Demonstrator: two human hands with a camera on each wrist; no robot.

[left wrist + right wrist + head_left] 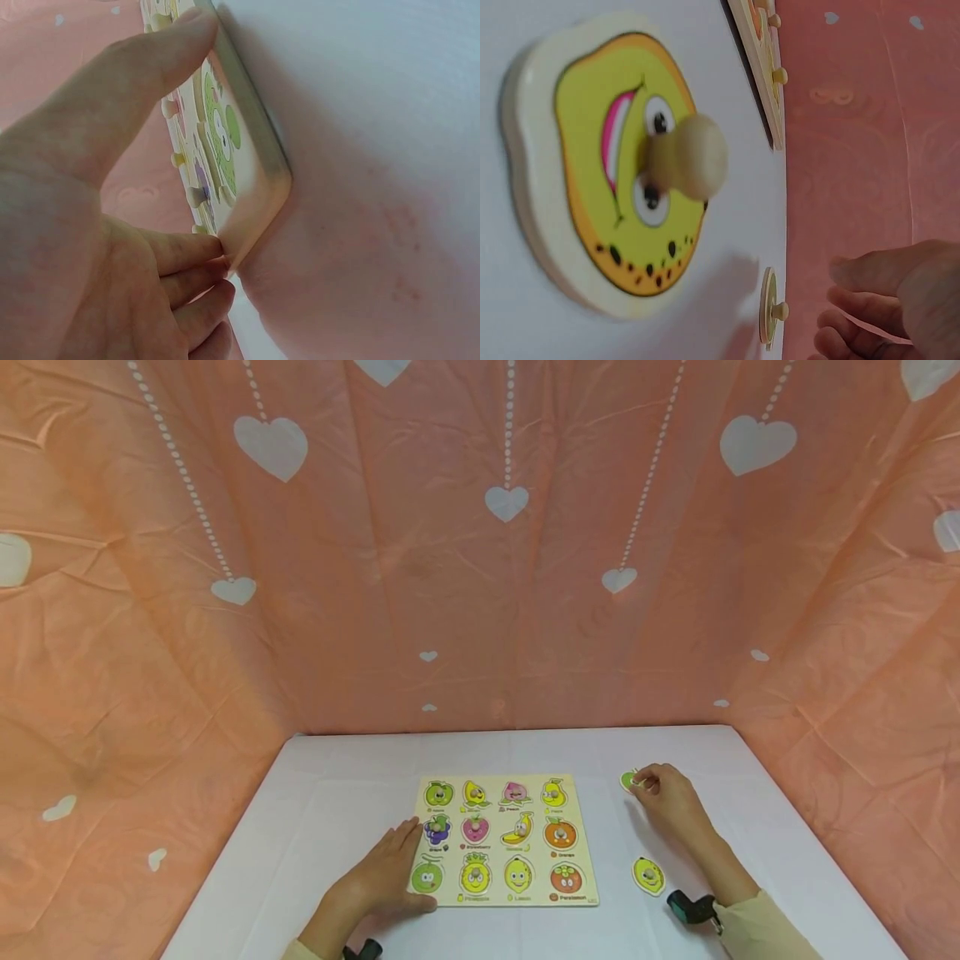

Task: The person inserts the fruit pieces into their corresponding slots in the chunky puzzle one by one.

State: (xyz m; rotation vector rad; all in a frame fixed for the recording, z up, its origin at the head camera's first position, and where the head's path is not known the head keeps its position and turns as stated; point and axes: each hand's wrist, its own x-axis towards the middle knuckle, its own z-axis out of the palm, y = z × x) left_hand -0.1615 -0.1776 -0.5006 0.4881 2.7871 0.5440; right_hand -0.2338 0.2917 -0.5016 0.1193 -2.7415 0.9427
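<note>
My left hand [382,868] rests at the near left corner of a wooden fruit puzzle board [495,810]. In the left wrist view its thumb [187,45] lies over the front edge and its fingertips [210,251] touch the left side. To the right of the board, my right hand [671,802] is over a round green knobbed piece [627,782]. The right wrist view shows a gap between its loosely bent fingers and that piece's knob. Nearer me lies a yellow lemon-like piece [648,877] with a smiling face and a wooden knob [697,157].
Knobbed fruits such as an apple [438,793], banana [517,829] and orange [560,833] sit in the board. The round green face [427,877] at lower left and the lemon [518,875] show no knob. A pink cloth with hearts [495,610] surrounds the white table [330,768].
</note>
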